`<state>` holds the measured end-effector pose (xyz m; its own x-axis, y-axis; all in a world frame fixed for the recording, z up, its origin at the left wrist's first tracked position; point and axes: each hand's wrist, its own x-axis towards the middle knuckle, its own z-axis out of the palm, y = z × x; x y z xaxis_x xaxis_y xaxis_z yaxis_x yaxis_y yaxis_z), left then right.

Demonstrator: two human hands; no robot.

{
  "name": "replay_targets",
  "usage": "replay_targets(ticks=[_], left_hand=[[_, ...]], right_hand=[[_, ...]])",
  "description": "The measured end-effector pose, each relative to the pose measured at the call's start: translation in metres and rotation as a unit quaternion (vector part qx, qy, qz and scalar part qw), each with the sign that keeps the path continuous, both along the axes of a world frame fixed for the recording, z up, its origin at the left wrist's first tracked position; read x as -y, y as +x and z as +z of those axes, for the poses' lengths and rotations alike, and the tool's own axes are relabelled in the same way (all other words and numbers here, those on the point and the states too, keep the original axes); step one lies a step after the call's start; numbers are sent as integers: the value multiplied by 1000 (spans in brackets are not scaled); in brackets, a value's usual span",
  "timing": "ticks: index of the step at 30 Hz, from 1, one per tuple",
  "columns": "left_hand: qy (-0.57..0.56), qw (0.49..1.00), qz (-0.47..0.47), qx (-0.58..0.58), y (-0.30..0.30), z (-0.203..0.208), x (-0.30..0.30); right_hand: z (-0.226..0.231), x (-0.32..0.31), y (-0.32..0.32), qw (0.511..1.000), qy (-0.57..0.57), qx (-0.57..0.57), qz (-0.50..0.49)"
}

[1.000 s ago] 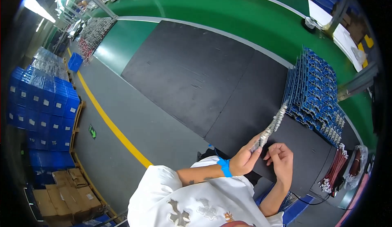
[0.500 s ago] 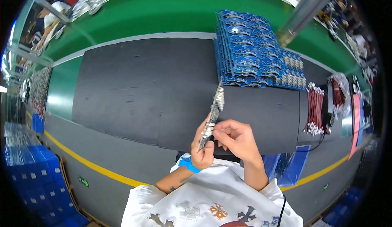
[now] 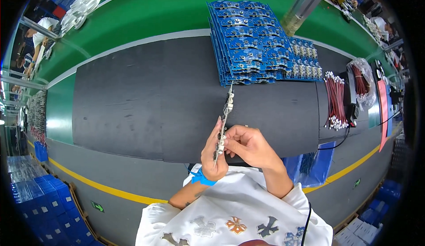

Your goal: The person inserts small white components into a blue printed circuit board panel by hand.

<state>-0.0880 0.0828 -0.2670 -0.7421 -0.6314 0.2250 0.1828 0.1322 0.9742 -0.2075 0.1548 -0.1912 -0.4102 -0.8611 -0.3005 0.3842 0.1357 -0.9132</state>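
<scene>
My left hand (image 3: 213,159), with a blue band at the wrist, grips a circuit board (image 3: 226,109) along its lower part. The board stands almost edge-on, its far end close to the stack of blue boards, with white connectors along its right side. At that side, my right hand (image 3: 250,146) is closed in a pinch, thumb and forefinger against the lower connectors. Whatever lies between those fingertips is too small to make out. Beyond the held board rises a stack of blue circuit boards (image 3: 248,42), with rows of white connectors at its right end.
On the right lie red cables with white plugs (image 3: 336,102) and a bagged cable bundle (image 3: 363,82). A metal post (image 3: 305,7) stands behind the stack. A black mat (image 3: 128,100) covers the bench. Blue crates (image 3: 44,206) stand at lower left; other people work at the far left and right.
The board has turned more edge-on in my left hand. My right hand stays at its connectors, shifted slightly left and down. The bench and stack appear shifted left and up as the view moved.
</scene>
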Motion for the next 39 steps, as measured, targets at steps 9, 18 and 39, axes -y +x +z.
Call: replay_targets(ticks=[9, 18, 39], left_hand=[[-216, 970, -3, -107, -26, 17, 7], [-88, 993, 62, 38, -10, 16, -3], [-74, 997, -1, -13, 2, -23, -2]], right_hand=[[-3, -18, -10, 999, -37, -12, 34], [-13, -20, -17, 995, -37, -65, 66], [18, -4, 5, 996, -73, -3, -60]])
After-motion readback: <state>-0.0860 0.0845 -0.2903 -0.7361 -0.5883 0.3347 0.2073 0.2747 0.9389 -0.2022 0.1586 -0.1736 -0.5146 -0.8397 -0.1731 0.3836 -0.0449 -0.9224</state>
